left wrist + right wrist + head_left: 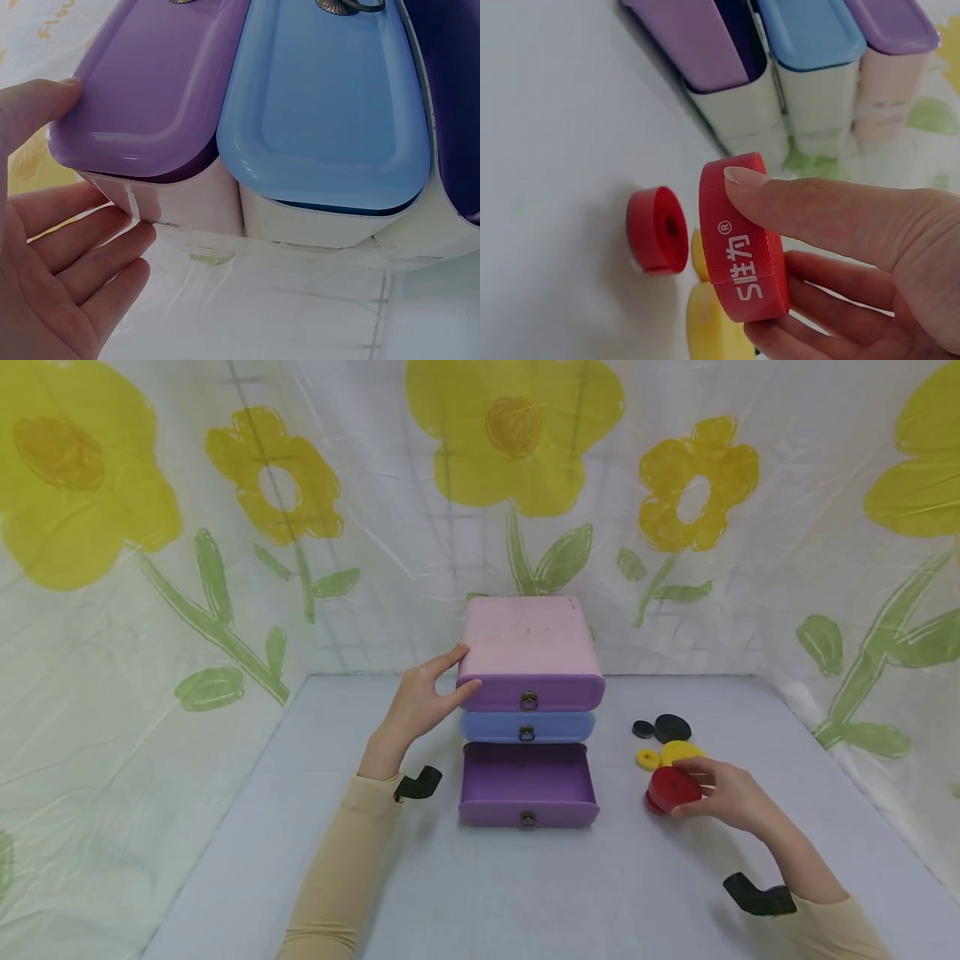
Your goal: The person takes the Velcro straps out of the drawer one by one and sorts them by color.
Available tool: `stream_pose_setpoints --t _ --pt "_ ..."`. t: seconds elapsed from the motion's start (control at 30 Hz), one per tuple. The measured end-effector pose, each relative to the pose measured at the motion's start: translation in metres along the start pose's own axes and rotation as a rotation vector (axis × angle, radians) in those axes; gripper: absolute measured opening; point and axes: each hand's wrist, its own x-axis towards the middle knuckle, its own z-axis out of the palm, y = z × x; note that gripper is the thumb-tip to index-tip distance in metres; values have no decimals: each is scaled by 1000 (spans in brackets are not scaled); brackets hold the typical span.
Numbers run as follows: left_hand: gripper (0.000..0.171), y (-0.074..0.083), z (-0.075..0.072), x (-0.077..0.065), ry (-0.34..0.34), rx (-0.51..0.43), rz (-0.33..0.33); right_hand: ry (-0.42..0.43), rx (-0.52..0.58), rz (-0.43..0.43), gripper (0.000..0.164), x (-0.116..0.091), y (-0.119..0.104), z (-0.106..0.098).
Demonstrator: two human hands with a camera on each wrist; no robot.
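A small drawer cabinet [532, 635] stands at the back centre, pink on top, with purple, blue and purple drawers. The bottom drawer [528, 815] is pulled out with nothing visible inside. My left hand [420, 702] rests at the cabinet's upper left corner, thumb on the top drawer's front [150, 82] and fingers extended along the side. In my right hand [738, 797], thumb and fingers grip a large roll of red tape [742, 240] with white lettering. A smaller red tape roll [656, 229] is just beside it on the table.
Right of the cabinet, behind the red rolls, lie a large yellow roll [681, 750] and a small yellow one [648, 760]. Farther back are a large black roll [672, 727] and a small black one [642, 729]. A flower-printed curtain [375, 527] rises behind the white table [510, 893].
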Motion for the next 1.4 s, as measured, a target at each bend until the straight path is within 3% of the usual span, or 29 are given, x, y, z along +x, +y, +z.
stream_pose_setpoints --t 0.63,1.4 --pt "65 -1 0 0 -3 -12 5 -22 -9 105 82 -9 31 -4" --pt "65 -2 2 1 -2 -13 9 -20 8 128 84 -14 54 -6"
